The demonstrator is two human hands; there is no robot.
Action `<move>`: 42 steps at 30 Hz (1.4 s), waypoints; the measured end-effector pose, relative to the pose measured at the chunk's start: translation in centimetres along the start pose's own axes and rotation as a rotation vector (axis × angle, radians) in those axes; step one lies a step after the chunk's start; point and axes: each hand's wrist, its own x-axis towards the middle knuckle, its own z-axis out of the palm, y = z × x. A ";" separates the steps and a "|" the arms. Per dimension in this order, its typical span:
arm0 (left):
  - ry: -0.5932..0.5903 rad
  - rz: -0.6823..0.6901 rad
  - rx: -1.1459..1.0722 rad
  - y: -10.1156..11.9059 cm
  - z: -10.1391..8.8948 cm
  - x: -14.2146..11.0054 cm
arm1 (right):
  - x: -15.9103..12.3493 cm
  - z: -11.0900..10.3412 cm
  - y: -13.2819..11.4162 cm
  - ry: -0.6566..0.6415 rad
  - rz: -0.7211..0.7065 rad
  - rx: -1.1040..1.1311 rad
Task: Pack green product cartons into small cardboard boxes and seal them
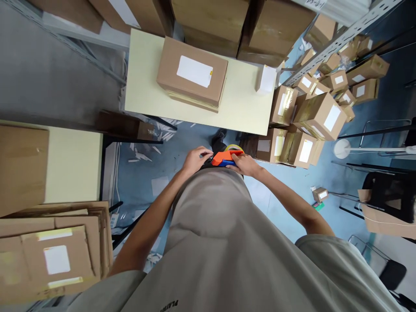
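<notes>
In front of my waist, my right hand (pixel 246 165) is wrapped round an orange and blue packing tape dispenser (pixel 222 157). A yellowish tape roll (pixel 233 147) shows at its far side. My left hand (pixel 194 159) is beside the dispenser's left end, thumb and fingertips pinched together; whatever is between them is too small to make out. Beyond both hands, a brown carton (pixel 193 73) with a white label (pixel 195 71) lies on a pale yellow table (pixel 143 93). A small white box (pixel 266 79) stands at that table's right end.
Cartons (pixel 320 115) are heaped on the right, beside a metal shelf post (pixel 341 41). Larger boxes (pixel 209 26) stand behind the table. Flattened cardboard (pixel 74 242) leans at the left near another table (pixel 74 164). Paper scraps (pixel 141 156) litter the blue floor; a black chair (pixel 388 197) stands at right.
</notes>
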 end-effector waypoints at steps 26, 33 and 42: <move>0.455 -0.355 -0.182 -6.2 -1.7 20.5 | 12.2 -7.6 11.6 0.117 0.355 -0.027; 0.588 -0.525 -0.408 -6.2 0.0 21.4 | 14.1 -7.6 12.2 0.146 0.335 0.006; 0.591 -0.658 -0.598 -3.8 0.8 23.9 | 13.6 -6.2 10.9 0.164 0.373 0.089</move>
